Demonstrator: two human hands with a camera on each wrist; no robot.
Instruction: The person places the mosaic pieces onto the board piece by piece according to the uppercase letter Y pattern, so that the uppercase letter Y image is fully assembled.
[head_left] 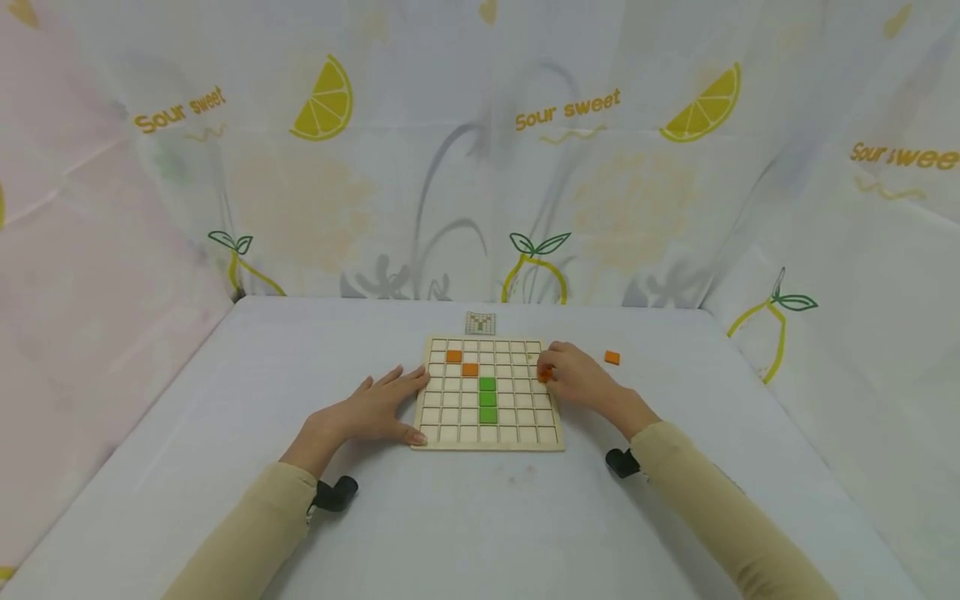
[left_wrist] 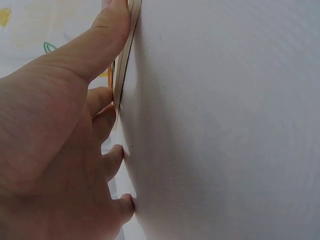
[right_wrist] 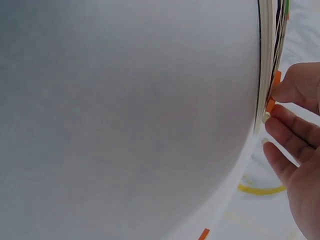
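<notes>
A square wooden grid board (head_left: 450,434) lies flat on the table. Three green tiles (head_left: 488,399) run in a column near its middle, with two orange tiles (head_left: 462,362) stepping diagonally up to the left. My left hand (head_left: 378,410) rests at the board's left edge, fingers spread and straight, thumb near the bottom corner. In the left wrist view that thumb (left_wrist: 95,47) touches the board's side (left_wrist: 122,65). At the right edge my right hand (head_left: 585,379) pinches an orange tile (head_left: 545,376) between thumb and fingers. The right wrist view shows this tile (right_wrist: 271,104) close over the board.
One loose orange tile (head_left: 612,357) lies on the white table to the right of the board. Behind the board sits a small pattern card (head_left: 480,323) showing a grid. Fabric with lemon prints (head_left: 480,208) hangs around the table's back and sides.
</notes>
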